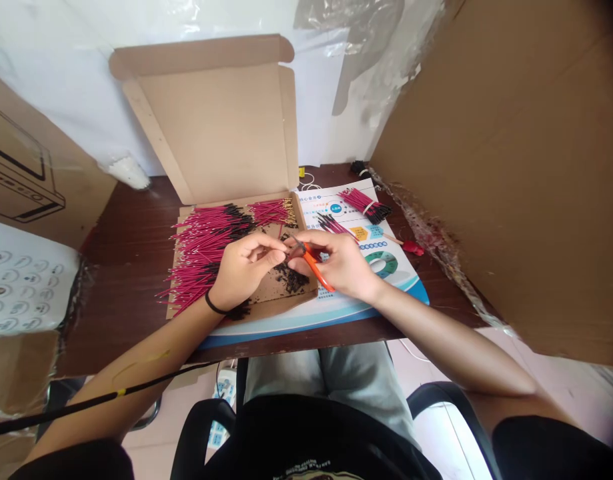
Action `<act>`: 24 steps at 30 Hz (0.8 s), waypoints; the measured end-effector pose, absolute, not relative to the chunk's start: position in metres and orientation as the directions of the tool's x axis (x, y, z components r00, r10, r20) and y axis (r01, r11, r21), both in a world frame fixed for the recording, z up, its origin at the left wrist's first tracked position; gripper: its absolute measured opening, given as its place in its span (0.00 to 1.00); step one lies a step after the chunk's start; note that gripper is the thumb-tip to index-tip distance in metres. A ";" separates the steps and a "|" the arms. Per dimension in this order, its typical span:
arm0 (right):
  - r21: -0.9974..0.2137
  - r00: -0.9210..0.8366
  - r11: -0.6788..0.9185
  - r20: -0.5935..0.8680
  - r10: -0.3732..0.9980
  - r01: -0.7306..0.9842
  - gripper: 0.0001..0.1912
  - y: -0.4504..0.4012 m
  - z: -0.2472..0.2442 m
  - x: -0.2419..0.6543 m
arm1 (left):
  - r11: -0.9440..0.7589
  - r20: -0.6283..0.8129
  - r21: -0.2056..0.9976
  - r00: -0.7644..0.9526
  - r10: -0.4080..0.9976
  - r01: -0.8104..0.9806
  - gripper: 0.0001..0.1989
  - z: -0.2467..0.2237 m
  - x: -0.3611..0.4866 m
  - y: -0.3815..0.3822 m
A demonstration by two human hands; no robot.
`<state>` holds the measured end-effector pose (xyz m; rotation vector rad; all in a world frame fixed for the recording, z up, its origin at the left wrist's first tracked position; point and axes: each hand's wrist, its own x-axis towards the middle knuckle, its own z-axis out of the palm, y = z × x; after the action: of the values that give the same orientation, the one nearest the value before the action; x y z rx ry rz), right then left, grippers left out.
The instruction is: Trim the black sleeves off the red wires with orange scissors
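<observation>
Orange-handled scissors (315, 268) are in my right hand (339, 263), their dark blades pointing left toward my other fingertips. My left hand (249, 265) is closed in a pinch over the cardboard box, almost touching the blades; what it pinches is too small to make out. Many magenta wires with black ends (201, 230) lie in the left part of the open box (300, 217). A smaller group of magenta wires with gold tips (270, 211) lies behind my hands. Small black scraps (295, 283) are scattered on the cardboard beneath the scissors.
A banded bundle of magenta wires (365, 204) and some loose ones (333, 223) lie on a printed sheet (406, 283) at the right. The box lid (219, 127) stands upright behind. Large cardboard (516, 167) walls the right side, and a black cable (86, 403) crosses my left forearm.
</observation>
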<state>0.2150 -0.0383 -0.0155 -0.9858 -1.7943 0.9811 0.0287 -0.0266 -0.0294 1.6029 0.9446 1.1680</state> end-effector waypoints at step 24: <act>-0.081 -0.107 0.123 0.180 0.978 0.989 0.16 0.004 -0.018 0.266 | -0.363 0.303 0.691 0.205 0.931 0.626 0.17 0.000 -0.011 0.003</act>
<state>0.2657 0.0035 -0.0179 -1.9618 -2.2042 -0.0875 -0.0107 0.0028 -0.0003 2.0675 1.4461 0.9806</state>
